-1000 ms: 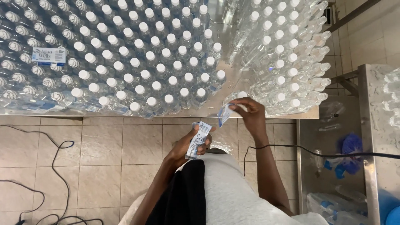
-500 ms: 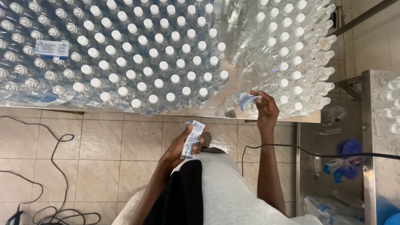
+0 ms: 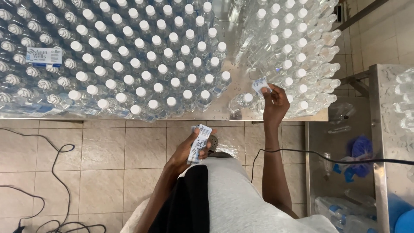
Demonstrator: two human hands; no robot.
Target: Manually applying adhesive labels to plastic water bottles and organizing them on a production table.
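A tiled floor [image 3: 108,164] with loose black cables [image 3: 47,172] runs under a steel table [image 3: 241,113] packed with clear, white-capped water bottles [image 3: 142,64], which fill the upper half of the frame from the left edge to right of centre.

I stand at the table's near edge. My right hand [image 3: 274,103], right of centre, is raised to the bottles with thumb and fingertips pinched shut on a single small white-and-blue label [image 3: 261,84], held just beside a bottle in the right-hand block. My left hand [image 3: 185,153], lower centre and close to my body, is closed around a stack of labels [image 3: 198,142] of the same kind, its top end fanning out above my fingers.

By my reading, the step in hand is labelling: one label is drawn from the stack and carried to a bottle, not yet pressed on. The next move, as I judge it, calls for laying the label flat against the bottle's side and smoothing it without tipping the neighbours, which stand touching one another.

At the right edge of the frame, a second steel surface [image 3: 384,142] stands apart, with a blue plastic bag [image 3: 360,149] below it.
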